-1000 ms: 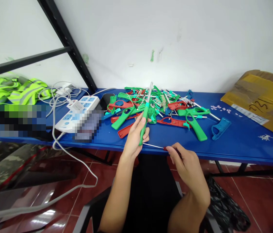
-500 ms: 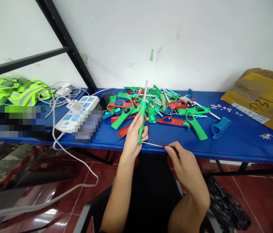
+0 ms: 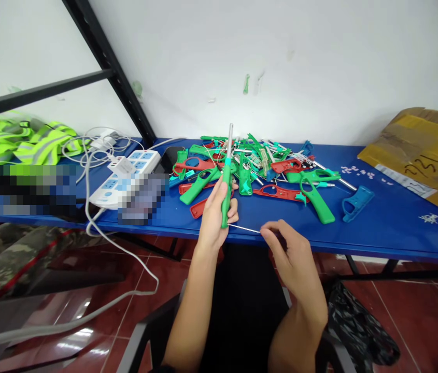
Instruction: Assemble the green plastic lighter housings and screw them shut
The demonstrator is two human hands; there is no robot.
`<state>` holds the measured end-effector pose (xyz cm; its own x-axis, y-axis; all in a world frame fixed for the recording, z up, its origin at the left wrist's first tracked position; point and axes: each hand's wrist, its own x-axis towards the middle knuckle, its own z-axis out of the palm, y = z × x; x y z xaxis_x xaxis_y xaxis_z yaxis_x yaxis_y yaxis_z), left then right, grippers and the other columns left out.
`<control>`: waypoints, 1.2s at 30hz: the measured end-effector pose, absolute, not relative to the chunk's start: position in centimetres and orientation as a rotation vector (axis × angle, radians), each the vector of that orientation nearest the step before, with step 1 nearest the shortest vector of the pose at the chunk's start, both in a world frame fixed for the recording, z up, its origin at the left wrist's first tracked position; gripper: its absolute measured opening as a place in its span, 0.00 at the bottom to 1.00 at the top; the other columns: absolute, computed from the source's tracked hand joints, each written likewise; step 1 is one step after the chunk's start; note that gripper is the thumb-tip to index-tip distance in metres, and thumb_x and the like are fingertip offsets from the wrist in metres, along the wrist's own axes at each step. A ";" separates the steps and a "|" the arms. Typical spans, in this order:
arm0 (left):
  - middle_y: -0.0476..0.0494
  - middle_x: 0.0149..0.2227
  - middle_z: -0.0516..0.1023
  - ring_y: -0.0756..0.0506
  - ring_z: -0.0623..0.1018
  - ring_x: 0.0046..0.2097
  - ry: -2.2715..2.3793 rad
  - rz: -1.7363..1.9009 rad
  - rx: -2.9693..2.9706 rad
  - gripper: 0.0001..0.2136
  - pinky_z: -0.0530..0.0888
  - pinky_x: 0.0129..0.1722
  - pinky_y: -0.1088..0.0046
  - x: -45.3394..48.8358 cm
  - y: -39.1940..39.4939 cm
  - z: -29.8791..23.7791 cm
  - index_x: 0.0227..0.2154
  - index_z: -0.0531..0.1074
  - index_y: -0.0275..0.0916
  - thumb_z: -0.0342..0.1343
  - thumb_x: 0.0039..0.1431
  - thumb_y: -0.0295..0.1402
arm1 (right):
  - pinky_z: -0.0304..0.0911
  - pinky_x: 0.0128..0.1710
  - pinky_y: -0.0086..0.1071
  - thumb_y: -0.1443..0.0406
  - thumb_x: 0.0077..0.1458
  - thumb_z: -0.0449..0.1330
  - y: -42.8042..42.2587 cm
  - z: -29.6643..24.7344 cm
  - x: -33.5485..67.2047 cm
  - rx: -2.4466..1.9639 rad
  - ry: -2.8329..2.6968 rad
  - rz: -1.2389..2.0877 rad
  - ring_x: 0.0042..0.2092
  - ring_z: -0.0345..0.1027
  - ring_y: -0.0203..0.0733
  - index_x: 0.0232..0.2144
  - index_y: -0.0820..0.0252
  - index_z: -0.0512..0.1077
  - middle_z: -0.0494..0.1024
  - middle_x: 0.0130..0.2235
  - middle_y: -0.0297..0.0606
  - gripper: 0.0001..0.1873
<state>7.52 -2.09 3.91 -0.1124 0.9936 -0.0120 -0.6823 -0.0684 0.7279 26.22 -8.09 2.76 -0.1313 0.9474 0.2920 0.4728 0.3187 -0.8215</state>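
Upright in my left hand (image 3: 214,215) is a green lighter (image 3: 225,199) with a long metal nozzle pointing up. My left fingers wrap round its handle. My right hand (image 3: 291,251) is closed on a screwdriver, whose handle is hidden by the fingers. The thin metal shaft of the screwdriver (image 3: 244,228) runs leftward, and its tip meets the lower end of the green handle. Behind both hands lies a pile of lighter parts (image 3: 257,158): green, red and blue shells, metal tubes and thin wires.
A white power strip (image 3: 141,160) with cables stands left on the blue table (image 3: 397,228), beside a blurred dark object (image 3: 141,199). Neon reflective straps (image 3: 43,142) lie farther left. A taped cardboard box (image 3: 424,150) sits at the right. A black metal post (image 3: 113,72) rises behind.
The lighter stands slightly more upright. My right hand has turned and shifted a little left, and the screwdriver's red handle end no longer shows. The tip is still at the lighter's base.
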 end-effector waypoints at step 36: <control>0.41 0.53 0.82 0.55 0.71 0.27 0.739 1.573 0.612 0.17 0.60 0.19 0.81 7.8 -2.4 3.9 0.51 0.80 0.42 0.71 0.65 0.43 | 0.73 0.37 0.34 0.53 0.70 0.66 -6.4 1.1 27.2 -1.104 -1.680 0.768 0.36 0.79 0.43 0.43 0.53 0.81 0.86 0.40 0.39 0.12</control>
<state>7.78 -2.36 3.94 -0.1283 0.9914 -0.0265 -0.6532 -0.0644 0.7545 27.18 -6.41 1.06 -0.1415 0.9186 0.3690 0.3217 0.3952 -0.8604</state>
